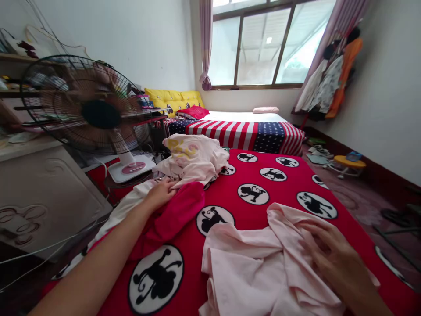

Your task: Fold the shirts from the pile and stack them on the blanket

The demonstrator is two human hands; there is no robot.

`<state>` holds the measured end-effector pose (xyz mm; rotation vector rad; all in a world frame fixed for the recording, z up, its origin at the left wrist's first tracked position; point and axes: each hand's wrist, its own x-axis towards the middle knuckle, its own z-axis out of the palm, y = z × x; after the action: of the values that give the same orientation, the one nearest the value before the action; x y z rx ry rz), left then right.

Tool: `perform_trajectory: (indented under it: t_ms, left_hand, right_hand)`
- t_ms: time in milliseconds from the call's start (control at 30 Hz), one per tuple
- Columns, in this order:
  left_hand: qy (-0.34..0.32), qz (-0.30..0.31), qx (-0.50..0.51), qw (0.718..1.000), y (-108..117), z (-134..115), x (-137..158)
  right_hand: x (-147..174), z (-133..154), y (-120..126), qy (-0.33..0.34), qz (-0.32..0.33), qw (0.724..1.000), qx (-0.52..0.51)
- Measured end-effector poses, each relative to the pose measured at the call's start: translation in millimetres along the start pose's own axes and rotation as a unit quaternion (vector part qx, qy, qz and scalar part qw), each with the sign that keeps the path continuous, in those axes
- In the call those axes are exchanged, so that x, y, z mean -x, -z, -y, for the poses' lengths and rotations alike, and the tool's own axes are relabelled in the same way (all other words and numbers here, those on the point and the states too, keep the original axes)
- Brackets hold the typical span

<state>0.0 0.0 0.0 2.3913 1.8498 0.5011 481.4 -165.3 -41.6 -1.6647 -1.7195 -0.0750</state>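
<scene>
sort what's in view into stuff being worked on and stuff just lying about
Being worked on:
- pale pink garment, right hand on it
- rumpled white clothing, left hand at its near edge
- bright pink cloth, beside the left hand
- red bed cover, underneath

Just about:
- fan
- hanging clothes
- yellow stool

The red-covered bed [190, 252], printed with black figures in white ovals, carries a pale pink garment [243, 272], a magenta cloth [184, 204] and crumpled whitish clothes [200, 158]
</scene>
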Motion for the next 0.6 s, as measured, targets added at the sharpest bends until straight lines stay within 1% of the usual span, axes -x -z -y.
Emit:
perform_trajectory:
  t_ms: [33,67,100,167,200,233,267,300,333,367,400,433,467,500,533,600]
  left_hand:
    - [0.003,0.003,-0.029,1.0,-4.4,-1.2,1.6]
    - [0.006,-0.01,-0.06,0.998,-4.6,-4.9,3.9]
    - [0.009,-0.035,-0.088,0.995,-1.4,-11.8,6.7]
    - [0.007,-0.119,-0.115,0.986,10.4,-36.1,14.3]
    - [-0.008,-0.163,-0.1,0.982,16.2,-53.3,19.5]
    - [-0.039,-0.193,-0.062,0.978,20.3,-73.2,25.9]
    - [-0.076,-0.201,-0.007,0.977,22.0,-95.0,33.6]
    - [-0.121,-0.176,0.062,0.975,20.8,-117.9,42.3]
    - [-0.165,-0.119,0.136,0.97,16.9,-140.9,51.9]
    - [-0.194,-0.039,0.206,0.958,10.4,-163.0,61.7]
    - [-0.209,0.047,0.265,0.94,1.9,-183.7,71.1]
    - [-0.198,0.112,0.313,0.922,-7.9,-202.4,79.3]
    - [-0.163,0.164,0.368,0.901,-18.5,-218.9,86.0]
    - [-0.121,0.209,0.436,0.867,-29.1,-233.1,90.5]
    - [-0.08,0.249,0.514,0.817,-39.1,-244.9,93.0]
    - [-0.024,0.302,0.653,0.693,-55.4,-261.6,92.6]
  right_hand:
    - [2.5,-3.5,3.8,-0.008,-0.009,1.0,0.024]
    - [5.1,-7.5,7.2,-0.02,-0.008,0.998,0.057]
    - [7.7,-11.7,10.0,-0.034,0.004,0.995,0.093]
    - [12.2,-18.8,13.9,-0.059,0.043,0.986,0.15]
    - [13.5,-20.6,15.4,-0.069,0.062,0.983,0.16]
    - [14.0,-20.6,16.9,-0.078,0.079,0.981,0.159]
    - [13.7,-18.5,18.6,-0.09,0.092,0.98,0.151]
    - [12.6,-13.9,20.9,-0.109,0.1,0.98,0.134]
    - [10.9,-6.9,23.8,-0.131,0.107,0.98,0.104]
    - [9.1,2.5,27.1,-0.155,0.111,0.98,0.06]
    - [7.5,13.9,30.8,-0.175,0.109,0.979,-0.001]
    - [6.6,27.0,34.5,-0.188,0.104,0.974,-0.078]
    - [6.4,41.1,38.0,-0.191,0.1,0.962,-0.166]
    - [7.3,55.4,41.2,-0.189,0.097,0.943,-0.257]
    - [8.9,69.3,44.0,-0.187,0.097,0.917,-0.34]
    - [13.5,92.1,49.0,-0.19,0.104,0.858,-0.467]
